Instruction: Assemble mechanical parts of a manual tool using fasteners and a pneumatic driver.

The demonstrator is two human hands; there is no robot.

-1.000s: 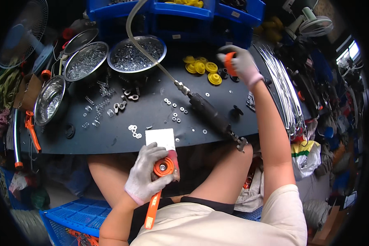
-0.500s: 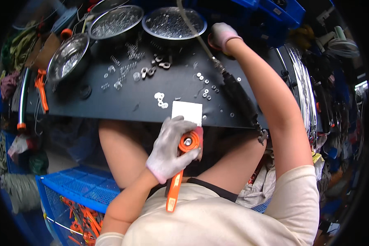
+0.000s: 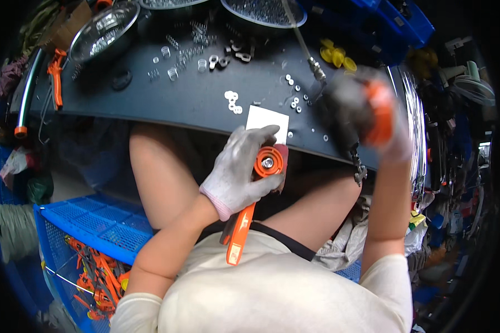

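Head view: your bent left hand [image 3: 236, 175] curls around an orange tool [image 3: 243, 225], its pale label [image 3: 234, 254] unreadable; your raised right hand [image 3: 358, 102], blurred, grips an orange ring [image 3: 380, 114] above the table [image 3: 178, 102].

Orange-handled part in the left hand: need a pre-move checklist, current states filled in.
1. Left gloved hand gripping the part with a long orange handle: ok, fingers curl around its circular orange head.
2. Small round silver metal piece at the head's centre: ok, visible.
3. Right gloved hand securely holding the round orange piece: cannot tell, motion blur.
4. Right hand off the black cylindrical tool: cannot tell, they overlap in view.
5. Black table's edge by the left hand clear: not ok, white rectangular card there.
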